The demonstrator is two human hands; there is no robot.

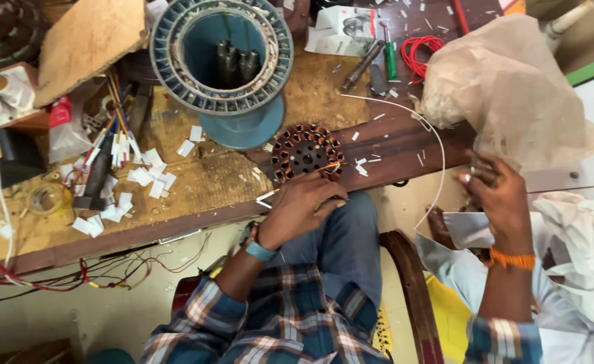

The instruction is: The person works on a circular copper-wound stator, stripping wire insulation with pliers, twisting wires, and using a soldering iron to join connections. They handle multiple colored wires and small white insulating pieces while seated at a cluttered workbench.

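Stator (307,152) just above left grip (302,205)

The left hand (300,209) covers the near rim of the wound stator (307,152), and its fingertips are hidden. The right hand (502,202) hides what it grips under the crumpled bag (506,87). The wooden board (88,37) is cut by the top edge.

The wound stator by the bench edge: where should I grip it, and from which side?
Grip the stator by its outer ring, from above. It lies flat, the copper coils circle the rim, and the left hand already covers the near edge, so take the far and side edges.
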